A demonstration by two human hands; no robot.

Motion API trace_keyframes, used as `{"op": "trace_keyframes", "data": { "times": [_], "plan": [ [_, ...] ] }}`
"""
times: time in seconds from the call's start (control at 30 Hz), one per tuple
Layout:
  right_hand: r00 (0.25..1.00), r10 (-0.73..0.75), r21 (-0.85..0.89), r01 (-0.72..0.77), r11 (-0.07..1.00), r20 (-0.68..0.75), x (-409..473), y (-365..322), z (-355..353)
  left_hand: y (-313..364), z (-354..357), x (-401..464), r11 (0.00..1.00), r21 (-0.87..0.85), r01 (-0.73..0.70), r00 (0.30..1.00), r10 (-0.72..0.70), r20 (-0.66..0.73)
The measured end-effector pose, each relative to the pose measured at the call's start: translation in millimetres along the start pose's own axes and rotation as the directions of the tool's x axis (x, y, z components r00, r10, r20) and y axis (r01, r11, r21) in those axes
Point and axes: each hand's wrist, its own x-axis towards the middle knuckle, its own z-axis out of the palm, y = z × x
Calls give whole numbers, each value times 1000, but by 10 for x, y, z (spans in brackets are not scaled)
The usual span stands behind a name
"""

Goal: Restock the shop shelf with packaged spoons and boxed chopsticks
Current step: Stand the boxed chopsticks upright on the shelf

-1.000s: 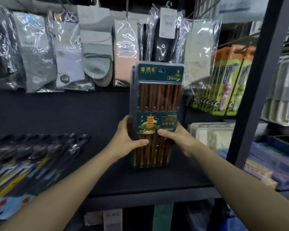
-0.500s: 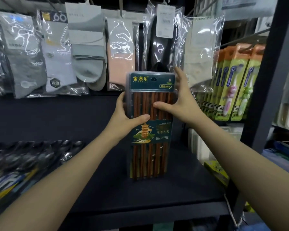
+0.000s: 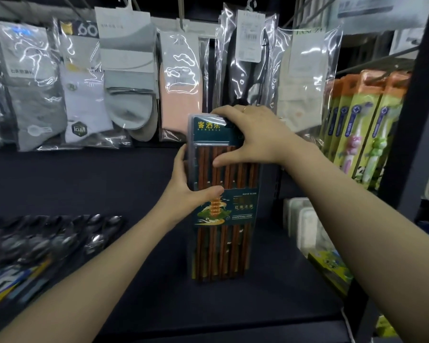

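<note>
A clear box of brown chopsticks with a dark green label stands upright on the dark shelf, its foot resting on the shelf board. My left hand grips its left edge at mid height, thumb across the front. My right hand clasps the top of the box, fingers over the upper edge and thumb on the front. Packaged metal spoons lie in overlapping rows on the shelf at the left.
Packaged socks hang in a row behind the shelf. Toothbrush packs hang at the right, behind a dark upright post. White boxes and a green pack sit at the shelf's right end.
The chopstick box came down from mid-air and now stands on the shelf. My right hand moved from its lower right edge up to its top. My left hand slid up its left side.
</note>
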Motion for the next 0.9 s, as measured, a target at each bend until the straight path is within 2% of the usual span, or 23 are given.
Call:
{"op": "trace_keyframes", "data": {
  "times": [0.1,0.17,0.2,0.27,0.33,0.43,0.57,0.67,0.83,0.9],
  "plan": [
    [995,38,63,-32,997,-93,-134,34,100,-69,54,-92,1000,-4,-2,1000,2,0],
    [957,192,293,-123,948,-218,-359,-11,313,-157,60,-178,1000,11,6,1000,-6,-4],
    [925,299,466,-163,870,-236,-494,-55,452,-207,62,-231,999,34,11,1000,-11,-2],
    [884,452,743,-224,631,-118,-732,-157,678,-288,75,-336,996,88,33,999,-36,31],
    [885,465,852,-273,447,40,-850,-199,782,-334,100,-410,989,141,38,995,-51,84],
    [893,439,887,-281,367,102,-844,-186,743,-335,87,-440,978,209,3,993,-28,114],
    [905,425,855,-223,469,3,-815,-247,643,-310,54,-501,978,206,-35,996,18,83],
    [887,461,863,-225,453,-11,-869,-359,659,-294,53,-579,988,153,0,999,-7,45],
    [829,552,857,-345,383,87,-903,-397,487,-32,148,-709,994,-2,110,993,-110,-42],
    [809,552,863,-413,290,202,-907,-350,322,83,240,-789,980,-87,178,984,-179,-7]
  ]
}}
